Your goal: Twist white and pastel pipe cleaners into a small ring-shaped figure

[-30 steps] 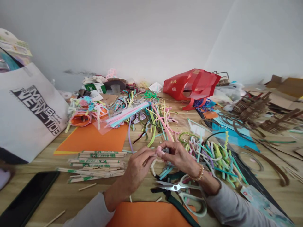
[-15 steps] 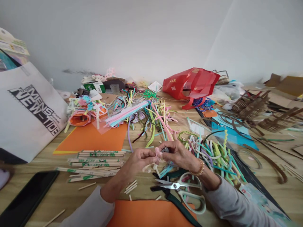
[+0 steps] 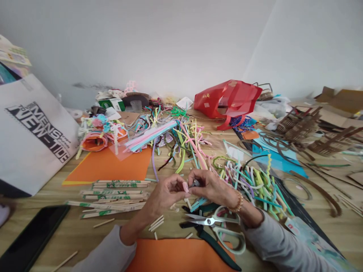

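Both hands meet over the middle of the table. My left hand [image 3: 169, 190] pinches a small, pale pink fuzzy piece [image 3: 185, 187], like a bent bit of pipe cleaner. My right hand [image 3: 211, 186] is closed with thumb and index fingertips against the pink piece's right side; a dark grey lump [image 3: 195, 183] shows within its curled fingers. Just below lie open scissors [image 3: 210, 221] with pale handles, on top of dark green-handled pliers [image 3: 215, 249]. A pile of pipe cleaners [image 3: 255, 185] in many colours lies beside my right wrist.
Wrapped chopsticks [image 3: 116, 194] and a black phone [image 3: 34, 238] lie at left, near a white bag [image 3: 36, 136]. Orange sheets [image 3: 113, 166] lie behind the chopsticks. A red bag [image 3: 224, 100] stands at the back; brown woven baskets [image 3: 300, 122] are at right.
My fingers have shifted on the pink piece, and less of it shows now. My right fingertips have drawn closer round it. The view has moved slightly; the tabletop things lie as before.
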